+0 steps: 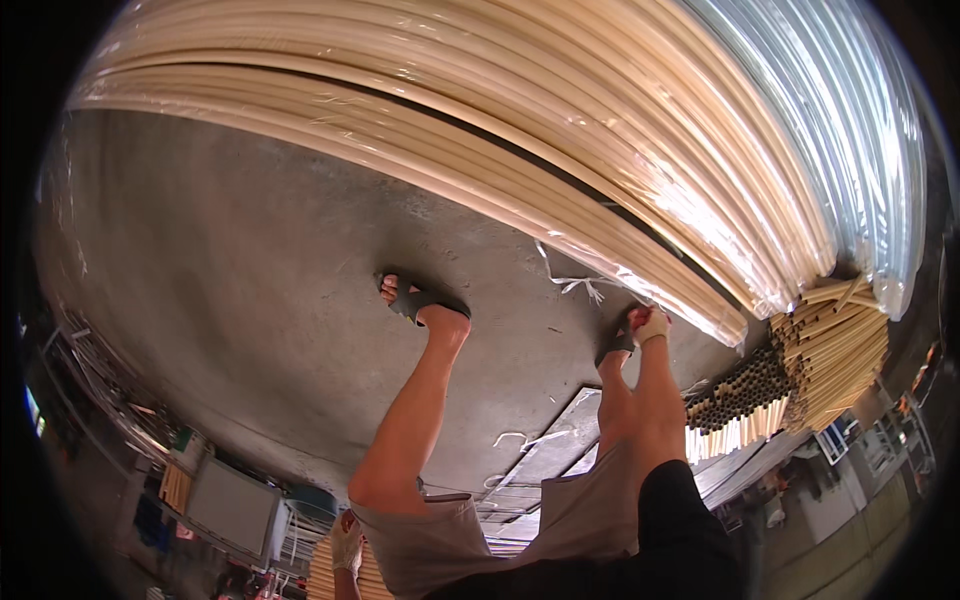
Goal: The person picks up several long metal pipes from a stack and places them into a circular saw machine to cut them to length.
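Observation:
My right hand (654,323), in a pale glove, reaches down beside my right foot, near the end of a plastic-wrapped bundle of long beige rods (480,205). Its fingers look curled, and a red patch shows at them; whether that is part of the glove or a held thing I cannot make out. A white tie string (578,284) lies on the floor to the left of that hand, against the bundle's edge. Low in the view, by my left thigh, is my left hand (347,548), also in a pale glove, its fingers too small and partly hidden to read.
More wrapped beige rods (560,80) lie beyond, with clear bluish wrapped lengths (850,130) at the far right. Stacked tubes (830,345) with dark ends stand right of my foot. Grey concrete floor (250,250) spreads leftward. A grey panel (235,505) stands at lower left.

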A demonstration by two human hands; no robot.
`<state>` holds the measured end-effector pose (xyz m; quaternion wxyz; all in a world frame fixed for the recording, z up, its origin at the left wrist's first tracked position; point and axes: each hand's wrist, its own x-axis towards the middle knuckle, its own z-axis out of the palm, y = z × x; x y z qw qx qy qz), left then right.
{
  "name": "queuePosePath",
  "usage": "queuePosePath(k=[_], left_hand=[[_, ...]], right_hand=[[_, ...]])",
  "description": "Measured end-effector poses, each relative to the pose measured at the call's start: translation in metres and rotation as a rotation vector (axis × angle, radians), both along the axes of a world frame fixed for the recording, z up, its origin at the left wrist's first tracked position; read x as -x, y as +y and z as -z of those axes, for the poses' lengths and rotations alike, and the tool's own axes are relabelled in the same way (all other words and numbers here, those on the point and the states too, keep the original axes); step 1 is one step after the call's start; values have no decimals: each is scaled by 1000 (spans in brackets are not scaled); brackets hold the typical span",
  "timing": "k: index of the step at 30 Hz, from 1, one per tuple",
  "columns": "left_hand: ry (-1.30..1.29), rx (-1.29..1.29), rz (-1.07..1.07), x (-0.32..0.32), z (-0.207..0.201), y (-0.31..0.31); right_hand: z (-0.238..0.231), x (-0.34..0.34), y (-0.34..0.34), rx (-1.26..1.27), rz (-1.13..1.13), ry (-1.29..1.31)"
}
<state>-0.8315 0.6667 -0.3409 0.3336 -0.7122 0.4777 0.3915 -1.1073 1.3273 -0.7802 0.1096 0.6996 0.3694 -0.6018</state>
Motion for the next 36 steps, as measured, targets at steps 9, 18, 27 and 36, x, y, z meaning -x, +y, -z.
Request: queuePosePath(k=[9,18,27,36], left_hand=[[57,-56,-236,-53,-17,-81],[231,211,-86,35,-12,-264],[63,203,-474,24,-107,-348],[-61,15,-552,97,-82,-547]], right_hand=[[-28,138,-345,211,139,-102],[57,212,-525,250,112,-33],[109,266,-742,426,317,40],[15,381,-1073,236,-156,-81]])
